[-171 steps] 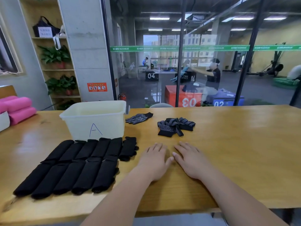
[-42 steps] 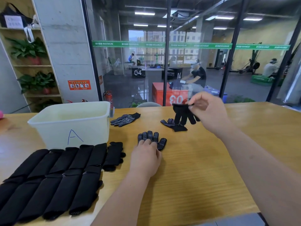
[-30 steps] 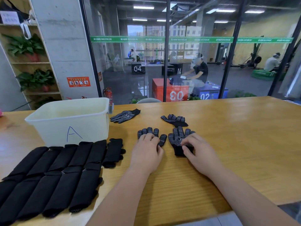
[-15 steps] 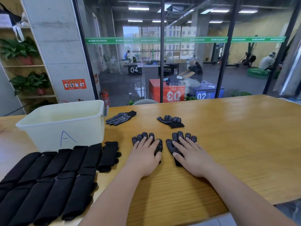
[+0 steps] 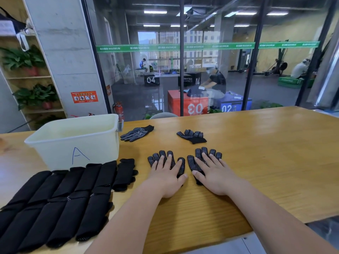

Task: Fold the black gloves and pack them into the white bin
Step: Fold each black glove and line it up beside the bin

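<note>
Scene: A person sat at a long wooden table (image 5: 256, 162) facing a glass wall, both forearms stretched forward over the work.

Left hand: The left hand (image 5: 165, 175) lay flat with fingers spread, palm down on a dotted black glove (image 5: 180, 165), gripping nothing.

Right hand: The right hand (image 5: 214, 173) lay likewise flat with fingers splayed on a second dotted glove (image 5: 192, 163) just beside the first; it pinched nothing either.

Pair in hand: The two gloves lay side by side, fingers pointing away from the person, apparently being smoothed before a fold. Neither showed a crease yet.

Waiting: Two more gloves lay further back on the table, one (image 5: 137, 133) near the bin's right wall, the other (image 5: 191, 136) well apart to its right. Both looked unfolded.

Done so far: A double row of black folded bundles (image 5: 60, 198) lay at the person's left, in front of the bin, with one looser piece (image 5: 124, 173) at the row's right end.

White bin: The white bin (image 5: 77, 145), marked with a blue letter A, stood at the table's left rear. As far as its interior showed, it held no gloves.

Progress: Folding appeared well advanced, with four loose gloves left; packing seemed not to have begun.

Still to do: Fold the flattened pair, fold the two behind, then move everything into the bin.
</note>
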